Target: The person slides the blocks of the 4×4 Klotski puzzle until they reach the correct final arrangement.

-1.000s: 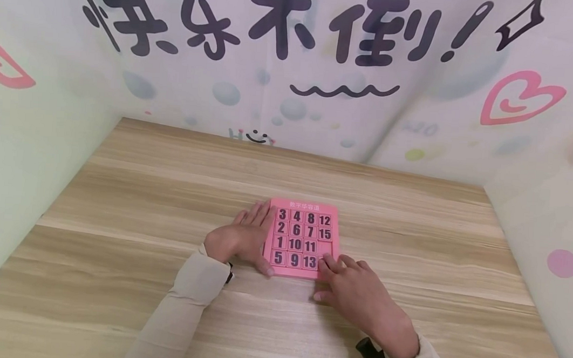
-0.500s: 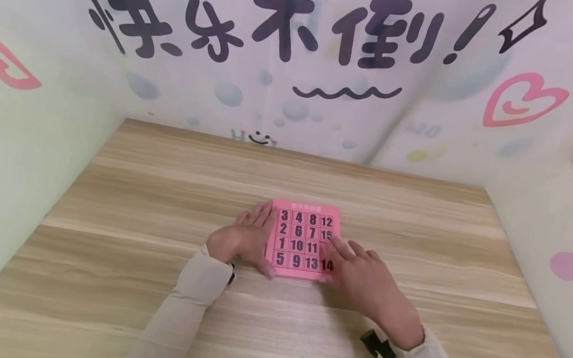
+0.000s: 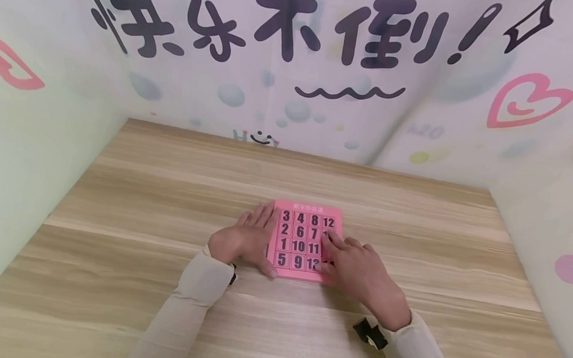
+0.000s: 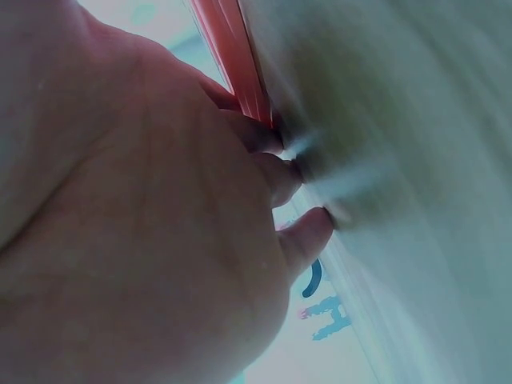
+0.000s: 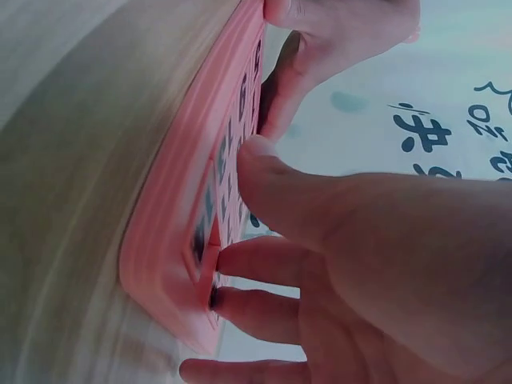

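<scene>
A pink number sliding puzzle (image 3: 306,275) lies flat on the wooden table, its numbered tiles in rows. My left hand (image 3: 245,239) steadies its left side, fingers stretched along the edge and thumb at the near left corner. Over the puzzle's right side is my right hand (image 3: 365,272); its fingertips press the 15 tile, mostly covering it. The right thumb (image 5: 268,172) is over the 13 and 14 tiles in the near row. A gap without a tile lies below the 15, partly hidden by the hand.
The wood-grain table (image 3: 194,169) extends around the puzzle. A white printed wall (image 3: 184,98) stands behind it, with side walls left and right. A black strap (image 3: 369,333) is at the right wrist.
My right fingertips have moved up from the near right corner to the 15 tile. The 14 tile came into sight, then became partly covered again. My left hand stays in place.
</scene>
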